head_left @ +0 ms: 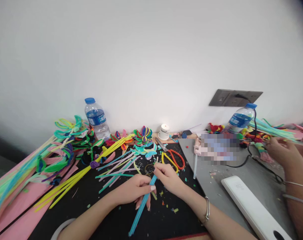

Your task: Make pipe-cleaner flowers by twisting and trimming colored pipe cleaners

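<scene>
Light-blue pipe cleaners [139,213] lie as a slanting bundle between my two hands above the black mat [103,218]. My left hand [135,190] is closed around the middle of the bundle, thumb on top. At its upper end, my right hand [169,178] pinches the bundle between thumb and fingertips. A yellow-green pipe cleaner [137,168] passes behind my hands; whether either hand touches it is hidden. Just beyond are scissors [179,159] with red and yellow handles, and a loose spread of lilac, teal and blue pipe cleaners [116,175].
Water bottles stand left [95,118] and right [239,120] by the wall. Yellow pipe cleaners [88,170] and finished colourful pieces [143,134] lie leftward and behind. A white spool [164,132], a white elongated device [251,206] and another person's hand [284,153] are also there.
</scene>
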Demonstrator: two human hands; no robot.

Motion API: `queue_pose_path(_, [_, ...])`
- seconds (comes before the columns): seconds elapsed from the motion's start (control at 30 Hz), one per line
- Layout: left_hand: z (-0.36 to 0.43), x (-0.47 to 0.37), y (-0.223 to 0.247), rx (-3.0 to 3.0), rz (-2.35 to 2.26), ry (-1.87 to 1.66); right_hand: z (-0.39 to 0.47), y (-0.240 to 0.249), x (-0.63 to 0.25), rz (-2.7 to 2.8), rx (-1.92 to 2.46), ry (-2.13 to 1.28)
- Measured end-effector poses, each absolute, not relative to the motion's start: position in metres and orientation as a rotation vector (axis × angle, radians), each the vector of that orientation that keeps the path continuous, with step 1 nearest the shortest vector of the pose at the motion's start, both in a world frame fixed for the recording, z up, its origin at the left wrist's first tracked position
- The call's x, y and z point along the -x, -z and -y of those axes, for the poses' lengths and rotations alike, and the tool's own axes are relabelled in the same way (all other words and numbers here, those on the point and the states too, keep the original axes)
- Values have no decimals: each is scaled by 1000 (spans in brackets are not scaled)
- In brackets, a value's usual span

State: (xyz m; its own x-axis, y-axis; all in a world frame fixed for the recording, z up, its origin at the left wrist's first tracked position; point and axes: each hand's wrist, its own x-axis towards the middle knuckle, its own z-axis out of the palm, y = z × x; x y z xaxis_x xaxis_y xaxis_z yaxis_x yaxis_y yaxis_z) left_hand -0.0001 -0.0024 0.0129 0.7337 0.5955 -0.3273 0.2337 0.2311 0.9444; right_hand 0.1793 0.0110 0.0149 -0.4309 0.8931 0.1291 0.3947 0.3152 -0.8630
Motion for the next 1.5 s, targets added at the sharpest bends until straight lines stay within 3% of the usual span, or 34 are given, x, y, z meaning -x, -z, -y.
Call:
queue_pose_path(0.67, [3,0,-9,-1356,-852,-364,-9,-19,-180,2218,1112,-826])
queue_pose_path(0.83, [2,0,-8,-1333,-862,-350,-10,-20,-180,2138,1138,-976])
queue_pose_path(1.2, [0,2,-17,-1305,-853,-377,-11,-6,-177,1514,994,-1716])
queue_pose_path(1.5, [-1,4,-15,-1237,-764,-397,-14,-15,-180,1487,1004,-1624])
